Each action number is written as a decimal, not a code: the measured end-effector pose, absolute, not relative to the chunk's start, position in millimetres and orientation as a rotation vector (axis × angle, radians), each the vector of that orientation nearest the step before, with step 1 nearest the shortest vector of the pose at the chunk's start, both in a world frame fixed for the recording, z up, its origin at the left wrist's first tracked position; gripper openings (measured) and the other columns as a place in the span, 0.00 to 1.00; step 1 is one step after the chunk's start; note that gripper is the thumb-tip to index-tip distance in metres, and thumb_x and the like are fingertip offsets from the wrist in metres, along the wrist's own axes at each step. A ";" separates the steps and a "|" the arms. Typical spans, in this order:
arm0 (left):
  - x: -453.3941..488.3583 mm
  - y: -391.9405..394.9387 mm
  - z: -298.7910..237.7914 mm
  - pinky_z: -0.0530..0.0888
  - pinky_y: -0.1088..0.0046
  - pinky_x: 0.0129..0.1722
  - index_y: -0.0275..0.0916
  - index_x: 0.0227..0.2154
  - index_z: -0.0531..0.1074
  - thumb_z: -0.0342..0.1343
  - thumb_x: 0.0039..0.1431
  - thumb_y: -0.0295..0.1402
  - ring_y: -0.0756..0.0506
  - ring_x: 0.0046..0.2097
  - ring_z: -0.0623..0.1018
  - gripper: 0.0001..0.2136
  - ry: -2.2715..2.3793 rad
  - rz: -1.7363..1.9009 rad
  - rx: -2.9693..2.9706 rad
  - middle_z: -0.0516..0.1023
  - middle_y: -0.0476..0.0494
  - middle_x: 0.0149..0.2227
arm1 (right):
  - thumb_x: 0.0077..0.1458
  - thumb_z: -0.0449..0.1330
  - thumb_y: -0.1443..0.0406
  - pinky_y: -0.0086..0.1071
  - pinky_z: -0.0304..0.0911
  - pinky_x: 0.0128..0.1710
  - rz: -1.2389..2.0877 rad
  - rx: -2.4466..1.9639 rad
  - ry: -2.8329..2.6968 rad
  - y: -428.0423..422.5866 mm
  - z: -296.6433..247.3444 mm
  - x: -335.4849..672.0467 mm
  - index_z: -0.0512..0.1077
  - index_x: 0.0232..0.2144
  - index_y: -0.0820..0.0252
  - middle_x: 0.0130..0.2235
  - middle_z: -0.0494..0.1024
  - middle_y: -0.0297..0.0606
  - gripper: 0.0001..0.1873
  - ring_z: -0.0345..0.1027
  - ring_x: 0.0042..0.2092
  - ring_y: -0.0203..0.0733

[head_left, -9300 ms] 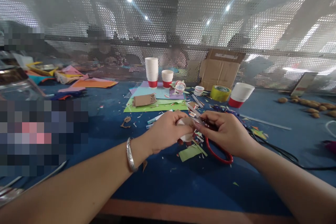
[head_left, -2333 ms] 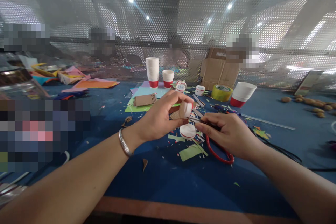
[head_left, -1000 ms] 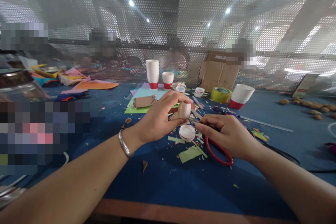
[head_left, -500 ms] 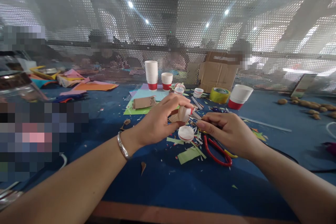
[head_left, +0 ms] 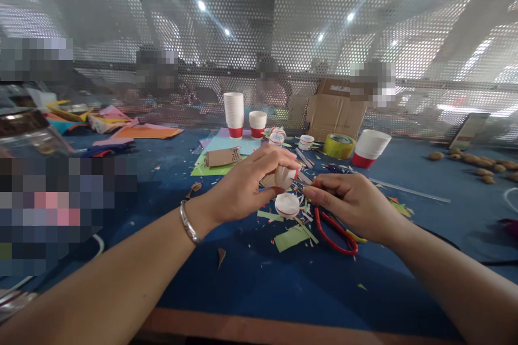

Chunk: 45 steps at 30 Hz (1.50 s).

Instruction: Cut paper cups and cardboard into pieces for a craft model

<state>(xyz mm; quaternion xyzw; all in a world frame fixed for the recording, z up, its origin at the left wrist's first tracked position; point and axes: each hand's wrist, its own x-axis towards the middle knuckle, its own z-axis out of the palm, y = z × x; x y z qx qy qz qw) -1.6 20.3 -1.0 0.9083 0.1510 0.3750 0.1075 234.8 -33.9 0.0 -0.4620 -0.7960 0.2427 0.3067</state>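
My left hand [head_left: 246,183], a silver bangle on its wrist, is closed round a small white paper cup [head_left: 284,177] with a red band. The cup is tilted on its side, its red end towards the right. My right hand [head_left: 350,199] pinches a slim grey metal tool [head_left: 302,178] whose tip meets the cup; its exact kind is partly hidden by the fingers. Just below the cup, a short white cup piece [head_left: 287,206] with a red line lies on the blue table. Red-handled scissors [head_left: 335,234] lie beneath my right hand.
Paper scraps [head_left: 290,238] litter the middle. Stacked paper cups [head_left: 233,116], green tape [head_left: 339,146] and a tilted cup stack [head_left: 370,148] stand behind. A cardboard piece [head_left: 222,157] lies on coloured sheets. Brown lumps [head_left: 473,161] sit right; a perforated metal screen [head_left: 251,21] closes the back.
Both hands keep nearly the same place and grip. The cup has turned slightly in my left hand, with the metal tool still against it.
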 end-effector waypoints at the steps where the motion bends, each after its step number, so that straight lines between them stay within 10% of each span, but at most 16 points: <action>1: -1.9 20.4 -0.1 0.71 0.58 0.61 0.45 0.53 0.68 0.61 0.59 0.22 0.42 0.59 0.72 0.20 0.442 1.107 2.696 0.73 0.41 0.55 | 0.65 0.55 0.49 0.30 0.47 0.24 0.650 -1.220 -2.108 -33.9 0.3 234.7 0.63 0.22 0.58 0.23 0.56 0.28 0.25 0.49 0.26 0.33; 14: -3.8 20.9 2.6 0.71 0.59 0.60 0.45 0.53 0.70 0.61 0.60 0.25 0.42 0.60 0.72 0.19 0.419 1.054 2.643 0.75 0.41 0.55 | 0.65 0.54 0.49 0.30 0.48 0.24 0.680 -1.202 -2.129 -34.4 2.7 235.2 0.62 0.21 0.58 0.24 0.56 0.28 0.26 0.49 0.26 0.33; 34: 10.3 12.5 -7.7 0.64 0.77 0.20 0.37 0.44 0.76 0.55 0.64 0.47 0.50 0.27 0.74 0.18 0.774 0.623 1.391 0.77 0.44 0.33 | 0.61 0.59 0.48 0.30 0.48 0.25 0.624 -1.248 -1.967 -29.6 -3.5 234.0 0.68 0.27 0.59 0.25 0.63 0.28 0.22 0.52 0.27 0.33; 45: 18.8 -5.5 -3.7 0.67 0.75 0.26 0.36 0.34 0.75 0.58 0.61 0.47 0.50 0.29 0.73 0.17 0.724 0.573 1.582 0.76 0.45 0.31 | 0.56 0.66 0.55 0.28 0.59 0.31 0.960 -1.193 -1.832 -26.3 -14.1 230.6 0.73 0.31 0.59 0.29 0.74 0.31 0.13 0.65 0.32 0.37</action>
